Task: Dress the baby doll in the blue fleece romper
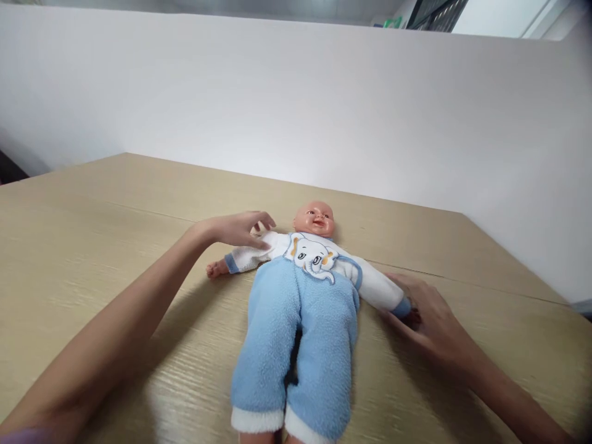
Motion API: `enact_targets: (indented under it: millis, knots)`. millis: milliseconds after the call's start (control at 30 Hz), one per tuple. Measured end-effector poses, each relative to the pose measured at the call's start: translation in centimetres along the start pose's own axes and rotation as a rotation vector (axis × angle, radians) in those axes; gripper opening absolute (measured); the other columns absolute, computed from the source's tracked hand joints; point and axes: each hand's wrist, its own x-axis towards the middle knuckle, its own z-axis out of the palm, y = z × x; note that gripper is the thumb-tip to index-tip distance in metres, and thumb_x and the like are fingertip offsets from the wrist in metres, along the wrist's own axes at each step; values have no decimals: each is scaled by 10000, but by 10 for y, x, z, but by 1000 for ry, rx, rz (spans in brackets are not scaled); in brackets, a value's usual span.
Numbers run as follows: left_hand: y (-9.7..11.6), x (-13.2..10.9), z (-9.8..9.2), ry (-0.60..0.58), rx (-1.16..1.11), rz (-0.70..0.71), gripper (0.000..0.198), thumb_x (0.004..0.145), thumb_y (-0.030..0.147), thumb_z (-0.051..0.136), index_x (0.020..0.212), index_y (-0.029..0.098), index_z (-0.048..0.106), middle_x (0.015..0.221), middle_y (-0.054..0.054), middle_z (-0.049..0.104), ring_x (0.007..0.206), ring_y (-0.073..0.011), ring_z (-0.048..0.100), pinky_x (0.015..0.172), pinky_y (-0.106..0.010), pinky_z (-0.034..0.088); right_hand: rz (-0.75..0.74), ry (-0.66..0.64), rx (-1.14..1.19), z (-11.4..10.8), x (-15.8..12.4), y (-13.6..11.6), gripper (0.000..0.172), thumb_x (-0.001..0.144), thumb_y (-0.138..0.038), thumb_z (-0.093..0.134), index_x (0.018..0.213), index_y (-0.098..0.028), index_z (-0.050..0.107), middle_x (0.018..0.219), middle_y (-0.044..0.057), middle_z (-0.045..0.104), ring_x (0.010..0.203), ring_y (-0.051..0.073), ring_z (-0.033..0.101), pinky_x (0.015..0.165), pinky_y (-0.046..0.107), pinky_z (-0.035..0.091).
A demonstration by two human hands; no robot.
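Observation:
A baby doll (300,314) lies on its back on the wooden table, head away from me and legs toward me. It has a bald plastic head, a white top with an elephant face on the chest, and light blue fleece trousers with white cuffs. My left hand (240,228) hovers at the doll's sleeve on the left, fingers curved and apart, the thumb close to the white cloth. On the other side, my right hand (430,314) is around the end of the doll's outstretched arm, fingers behind the sleeve and thumb on the near side. Its fingertips are partly hidden.
The light wooden table (139,203) has a seam running across it behind the doll. A white partition (277,105) rises along its far edge. Beyond the partition's top, a dark rack-like object (437,13) and a small green item (393,23) show.

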Motion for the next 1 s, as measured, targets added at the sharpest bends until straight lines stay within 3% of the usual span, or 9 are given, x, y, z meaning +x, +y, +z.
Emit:
enact_targets:
  millis: [133,233,300,433,600,700,800,900,1000]
  knots:
    - [55,2,26,97,33,246,317,968,427,740,1214,228,720,1262,-84,755,1079,-273,701,882,-342,507,124,-29,69,0,-31,26,596,935,-585,726,1473,-370,588,1468,125,682,1323,440,640,1090,643,549]
    - [90,18,66,65,117,449,302,1034,403,686,1247,189,686,1267,-125,721,1165,-297,671,987,-389,495,135,0,94,5,-29,24,509,939,-573,714,1372,-313,654,1379,147,721,1268,436,665,1086,641,548]
    - [102,34,94,57,315,513,333,1008,445,735,1183,164,698,1275,-176,712,1245,-355,623,1065,-450,452,151,-6,131,7,-23,17,436,938,-554,709,1286,-293,684,1272,150,750,1158,415,705,1002,597,587]
    - [100,58,134,45,505,471,358,1040,493,683,1176,162,698,1263,-181,751,1240,-396,604,1035,-513,422,283,7,277,7,-15,4,442,870,-534,789,1222,-287,686,1131,118,769,974,358,747,861,509,617]
    - [95,58,142,52,370,584,257,1119,412,566,1163,185,677,1189,-128,778,1135,-323,665,986,-451,425,368,225,518,3,1,-9,569,774,-541,914,1216,-277,672,1154,93,751,1025,312,739,913,446,616]
    - [96,52,138,34,245,686,254,1148,399,505,1182,203,664,1168,-105,778,1094,-270,700,952,-384,446,354,338,765,6,29,-23,541,755,-541,944,1130,-268,665,1193,87,739,1136,294,720,1010,426,608]
    - [97,47,137,50,228,739,255,1156,397,498,1219,205,653,1165,-80,785,1085,-245,718,968,-369,432,305,408,905,15,61,-37,499,774,-498,947,1108,-268,657,1160,59,731,1135,251,708,995,365,600]
    - [95,42,138,145,290,801,275,1156,396,501,1262,198,660,1148,-64,787,1042,-227,722,962,-383,402,215,421,929,29,83,-46,489,790,-446,945,1132,-273,641,1091,28,720,967,208,707,850,315,581]
    - [92,38,141,331,375,879,266,1144,373,512,1216,203,703,1177,-68,785,1014,-208,719,935,-400,379,130,349,889,41,91,-48,487,768,-381,967,1091,-281,617,1030,-8,686,903,190,678,814,306,532]
